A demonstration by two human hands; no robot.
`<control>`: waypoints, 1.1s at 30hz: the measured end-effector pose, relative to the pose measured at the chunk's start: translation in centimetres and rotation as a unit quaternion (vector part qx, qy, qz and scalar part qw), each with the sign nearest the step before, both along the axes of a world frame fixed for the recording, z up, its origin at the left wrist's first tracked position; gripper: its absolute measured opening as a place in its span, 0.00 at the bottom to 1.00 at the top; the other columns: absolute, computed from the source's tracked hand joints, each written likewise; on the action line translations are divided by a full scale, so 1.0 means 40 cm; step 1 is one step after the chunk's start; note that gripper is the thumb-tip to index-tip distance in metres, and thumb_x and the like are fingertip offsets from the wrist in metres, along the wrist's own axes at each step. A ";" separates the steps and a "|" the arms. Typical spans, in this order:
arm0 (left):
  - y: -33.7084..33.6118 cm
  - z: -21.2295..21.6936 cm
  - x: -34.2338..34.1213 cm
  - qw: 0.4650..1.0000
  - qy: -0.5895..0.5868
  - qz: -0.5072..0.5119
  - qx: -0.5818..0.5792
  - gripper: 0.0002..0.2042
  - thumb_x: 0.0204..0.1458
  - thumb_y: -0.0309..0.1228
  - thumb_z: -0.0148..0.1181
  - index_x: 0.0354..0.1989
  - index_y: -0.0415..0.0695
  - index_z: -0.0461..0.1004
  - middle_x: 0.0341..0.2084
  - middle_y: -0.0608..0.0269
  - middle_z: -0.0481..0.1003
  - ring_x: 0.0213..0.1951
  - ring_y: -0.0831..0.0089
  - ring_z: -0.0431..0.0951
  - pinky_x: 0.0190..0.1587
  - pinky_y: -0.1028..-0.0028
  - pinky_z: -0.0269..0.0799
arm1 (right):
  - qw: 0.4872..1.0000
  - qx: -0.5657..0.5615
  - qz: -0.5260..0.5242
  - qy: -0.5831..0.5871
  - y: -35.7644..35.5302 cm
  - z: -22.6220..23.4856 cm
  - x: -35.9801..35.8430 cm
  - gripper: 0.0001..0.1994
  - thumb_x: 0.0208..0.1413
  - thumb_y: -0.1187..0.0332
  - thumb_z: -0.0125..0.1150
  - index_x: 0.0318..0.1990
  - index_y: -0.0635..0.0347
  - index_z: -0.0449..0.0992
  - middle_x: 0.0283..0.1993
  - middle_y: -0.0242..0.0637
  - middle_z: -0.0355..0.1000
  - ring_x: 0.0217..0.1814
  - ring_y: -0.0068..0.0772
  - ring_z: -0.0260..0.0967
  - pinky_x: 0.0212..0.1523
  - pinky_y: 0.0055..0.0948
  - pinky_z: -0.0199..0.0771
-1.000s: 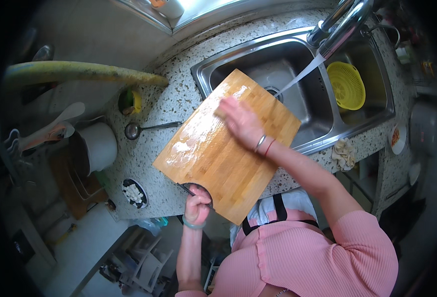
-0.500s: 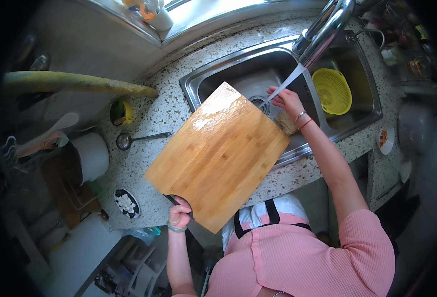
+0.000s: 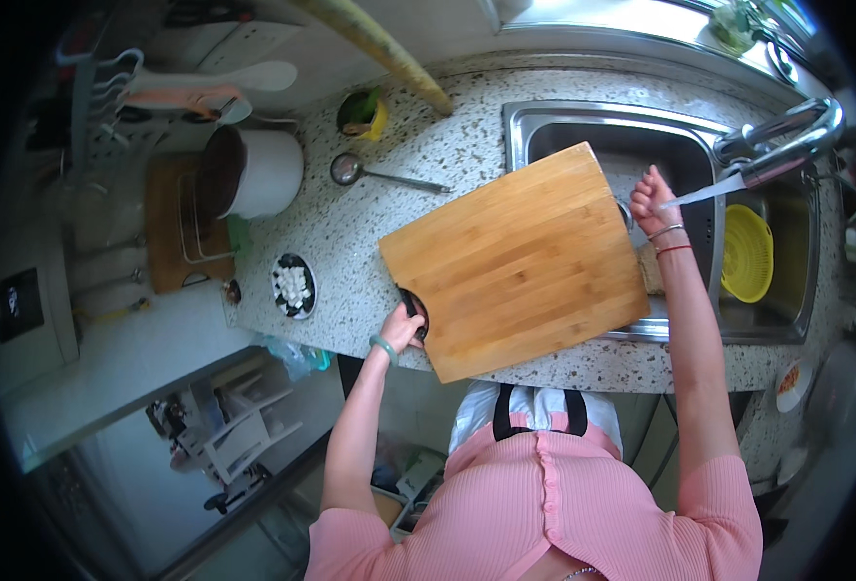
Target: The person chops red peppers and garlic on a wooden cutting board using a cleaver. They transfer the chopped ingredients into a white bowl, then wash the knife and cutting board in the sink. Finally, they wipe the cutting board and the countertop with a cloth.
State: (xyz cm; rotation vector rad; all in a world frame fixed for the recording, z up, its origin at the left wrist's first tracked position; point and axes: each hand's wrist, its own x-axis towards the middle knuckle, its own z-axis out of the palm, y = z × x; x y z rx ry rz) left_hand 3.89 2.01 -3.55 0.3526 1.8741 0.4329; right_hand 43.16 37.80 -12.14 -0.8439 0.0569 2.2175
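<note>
A rectangular wooden cutting board (image 3: 520, 261) is tilted over the counter and the left edge of the sink. My left hand (image 3: 404, 326) grips it at the dark-lined handle cutout, fingers through the opening. Past the board's far right side, my right hand (image 3: 652, 205) is at the water stream (image 3: 707, 194) from the faucet (image 3: 786, 145); its fingers are curled in, with nothing seen in them. Below my right wrist, a rough tan sponge-like piece (image 3: 651, 269) shows partly behind the board. The board hides much of the left sink basin (image 3: 568, 140).
A yellow colander (image 3: 746, 254) stands in the right basin. On the speckled counter (image 3: 350, 261) are a ladle (image 3: 389, 178), a plate of white cubes (image 3: 294, 286), a yellow cup (image 3: 374, 121) and a white pot (image 3: 271, 172). A small bowl (image 3: 792, 384) sits at the right.
The board has turned clockwise, and the water sheen on its far corner is gone. My right hand's fingers have gone from stretched out to curled in. The view has shifted left.
</note>
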 end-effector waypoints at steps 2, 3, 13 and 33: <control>0.017 0.023 0.004 0.992 0.072 -0.089 -0.047 0.18 0.52 0.29 0.52 0.51 0.34 0.64 0.35 0.54 0.74 0.31 0.65 0.80 0.22 0.68 0.81 | 0.999 -0.013 -0.009 -0.045 0.011 0.030 -0.015 0.21 0.63 0.52 0.51 0.20 0.48 0.60 0.14 0.22 0.46 0.13 0.17 0.40 0.12 0.20 0.39; 0.034 0.035 0.009 0.993 0.066 -0.080 -0.054 0.18 0.52 0.29 0.53 0.49 0.34 0.64 0.34 0.50 0.75 0.28 0.63 0.80 0.20 0.68 0.80 | 1.000 0.006 -0.004 -0.024 0.016 0.030 -0.007 0.21 0.63 0.52 0.51 0.19 0.48 0.60 0.14 0.22 0.46 0.13 0.18 0.40 0.12 0.20 0.38; 0.117 0.091 -0.005 0.904 0.163 -0.353 -0.177 0.15 0.56 0.37 0.52 0.29 0.36 0.73 0.13 0.56 0.75 0.15 0.67 0.77 0.15 0.69 0.72 | 0.998 0.011 0.016 0.056 0.004 0.042 -0.002 0.15 0.64 0.57 0.51 0.26 0.50 0.64 0.20 0.23 0.55 0.17 0.15 0.50 0.15 0.15 0.50; 0.799 -0.060 0.804 0.766 0.278 -0.333 0.475 0.25 0.59 0.33 0.45 0.64 0.37 0.58 0.66 0.43 0.53 0.68 0.49 0.51 0.67 0.55 0.49 | 0.915 0.249 -0.132 -0.289 -0.169 0.257 -0.005 0.32 0.58 0.68 0.59 0.66 0.68 0.52 0.64 0.41 0.59 0.64 0.29 0.58 0.62 0.28 0.58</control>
